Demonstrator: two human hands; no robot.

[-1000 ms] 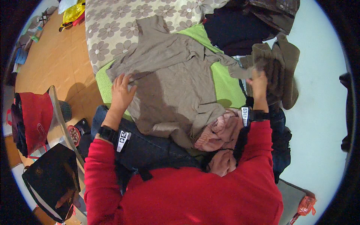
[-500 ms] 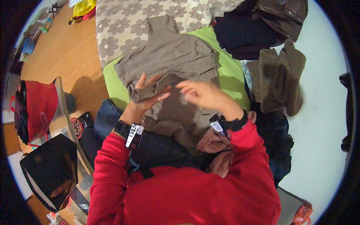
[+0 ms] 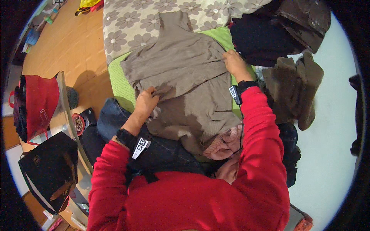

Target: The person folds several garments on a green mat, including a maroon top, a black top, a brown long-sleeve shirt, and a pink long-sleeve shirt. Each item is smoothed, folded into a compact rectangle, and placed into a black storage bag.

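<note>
A taupe turtleneck sweater (image 3: pixel 185 50) lies spread in front of me, its high collar pointing away and its lower end bunched near my lap. A darker patch shows on its middle. On its left side, my left hand (image 3: pixel 146 102) is closed on a fold of the fabric, with a sleeve laid across the body. At the right edge, near the shoulder, my right hand (image 3: pixel 236 65) pinches the sweater. Light green cloth (image 3: pixel 119 82) shows under both sides of it. Some pink ribbed fabric (image 3: pixel 223 144) sits by the sweater's lower right end.
Beyond lies a flower-patterned cover (image 3: pixel 135 19). Dark folded clothes (image 3: pixel 262 38) and a brown garment (image 3: pixel 300 84) are piled at the right. At the left stand a red bag (image 3: pixel 38 104), a black bag (image 3: pixel 50 169) and a small red bowl (image 3: pixel 78 124).
My hands have moved apart: the right went right and away to the sweater's edge, the left came down onto the fabric. The raised sleeve now lies flatter across the sweater.
</note>
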